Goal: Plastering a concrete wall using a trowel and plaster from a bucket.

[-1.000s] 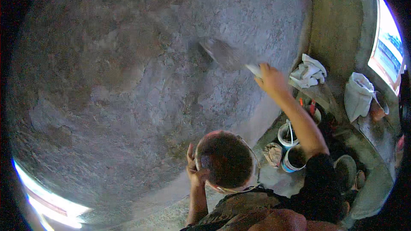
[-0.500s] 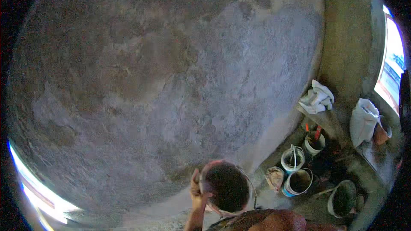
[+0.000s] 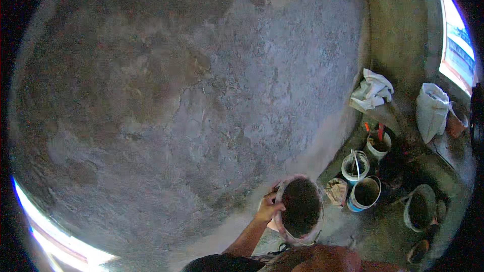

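My left hand (image 3: 269, 204) grips the left side of a round pinkish bucket (image 3: 305, 209) with dark contents, low in the middle of the view, its thumb over the rim. The bucket is tilted, its mouth toward the camera. Behind it rises a broad grey plastered wall (image 3: 166, 95) with rough, patchy darker and lighter areas. My right hand is out of view, and so is any trowel.
At the right stand several buckets (image 3: 364, 194) with tools, a paper bag (image 3: 335, 192), a grey basin (image 3: 421, 206), a white sack (image 3: 429, 116) beside a terracotta-coloured container (image 3: 456, 126), and a crumpled white sack or cloth (image 3: 372, 89) on a ledge. A bright opening (image 3: 456, 35) is at far right.
My right hand, earlier out on the wall with a trowel, has left the view. My left hand and the bucket have shifted rightward in the picture. The view has swung about slightly.
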Demonstrator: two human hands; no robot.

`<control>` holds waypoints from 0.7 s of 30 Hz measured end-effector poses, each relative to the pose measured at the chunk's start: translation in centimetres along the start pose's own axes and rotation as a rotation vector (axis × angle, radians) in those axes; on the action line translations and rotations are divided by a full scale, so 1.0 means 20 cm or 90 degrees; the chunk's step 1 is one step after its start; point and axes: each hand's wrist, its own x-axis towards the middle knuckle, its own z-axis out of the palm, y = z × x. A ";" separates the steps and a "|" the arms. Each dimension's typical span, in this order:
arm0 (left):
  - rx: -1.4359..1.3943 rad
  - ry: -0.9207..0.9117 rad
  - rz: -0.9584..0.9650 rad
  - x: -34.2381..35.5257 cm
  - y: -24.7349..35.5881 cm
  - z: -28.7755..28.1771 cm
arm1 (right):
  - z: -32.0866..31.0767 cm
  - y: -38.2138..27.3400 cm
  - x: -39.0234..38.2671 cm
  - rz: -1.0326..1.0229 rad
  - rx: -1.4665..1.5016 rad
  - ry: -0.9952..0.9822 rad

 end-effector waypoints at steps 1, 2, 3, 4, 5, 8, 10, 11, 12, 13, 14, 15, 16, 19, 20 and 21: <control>0.141 0.001 0.126 0.00 0.00 0.00 | 0.00 -0.02 0.00 -0.003 0.020 -0.021; 0.033 -0.013 0.197 -0.03 0.15 0.12 | -0.04 -0.01 -0.01 -0.004 0.035 -0.034; 0.032 -0.013 0.204 -0.03 0.13 0.13 | -0.09 -0.01 -0.01 -0.005 0.050 -0.048; 0.047 -0.036 0.164 -0.04 0.11 0.13 | -0.13 -0.01 0.00 -0.009 0.064 -0.069; 0.061 -0.060 0.122 -0.06 0.10 0.14 | -0.17 -0.01 0.02 -0.012 0.077 -0.090; 0.017 -0.004 0.022 -0.14 0.13 0.23 | -0.26 0.00 0.05 -0.016 0.102 -0.135; 0.015 -0.003 0.117 -0.15 0.14 0.32 | -0.26 0.01 0.11 0.000 0.103 -0.106; 0.014 -0.008 0.208 -0.15 0.14 0.37 | -0.27 0.02 0.14 0.009 0.104 -0.089; 0.016 0.007 0.207 -0.21 0.13 0.37 | -0.24 0.05 0.14 0.020 0.105 -0.087; -0.074 -0.015 0.075 -0.24 0.11 0.39 | -0.27 0.07 0.11 0.033 0.104 -0.070; -0.161 -0.025 -0.055 -0.29 0.08 0.40 | -0.28 0.01 0.07 0.037 0.103 -0.082; -0.160 -0.011 -0.055 -0.32 0.07 0.41 | -0.27 -0.26 0.02 0.195 0.346 -0.111; -0.166 -0.027 -0.028 -0.32 0.05 0.45 | -0.30 -0.43 -0.03 0.352 0.588 -0.118; -0.203 -0.024 -0.049 -0.34 0.01 0.57 | -0.46 -0.43 -0.19 0.286 0.652 0.000; -0.232 -0.003 -0.096 -0.36 -0.02 0.59 | -0.50 -0.57 -0.25 0.353 0.658 0.117; -0.232 0.004 -0.094 -0.36 -0.12 0.56 | -0.54 -0.65 -0.30 0.356 0.656 0.111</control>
